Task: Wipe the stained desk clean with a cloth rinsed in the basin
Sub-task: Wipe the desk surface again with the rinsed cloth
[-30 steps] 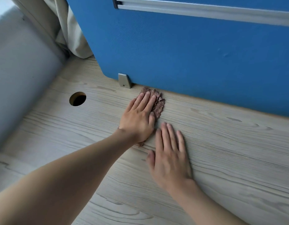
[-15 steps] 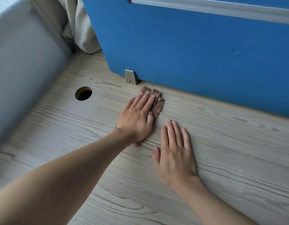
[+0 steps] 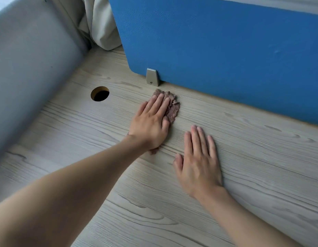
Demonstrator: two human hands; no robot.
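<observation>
Pale wood-grain boards make up the desk point(image 3: 252, 175) that we look down on, and a blue fabric partition point(image 3: 217, 50) stands along its far edge, held at its near corner by a small grey metal bracket point(image 3: 152, 77). To the left of the bracket we find a round cable hole point(image 3: 100, 93) cut through the desktop, and beyond that a grey side panel point(image 3: 29, 72) with a fold of cream curtain point(image 3: 101, 25) hanging in the corner. We see the brown cloth point(image 3: 174, 110) lying flat on the desk just in front of the partition, near the bracket. The left hand point(image 3: 151, 123) lies palm down on top of it, fingers straight and close together, pressing it to the wood; the cloth shows past the fingertips and thumb, and a scrap of it shows by the wrist. The right hand point(image 3: 199, 163) rests palm down on the bare wood just beside the left one, nearer to us, with its fingers straight and slightly spread. It touches neither the cloth nor the other hand. We can make out no stain on the boards around the cloth.
</observation>
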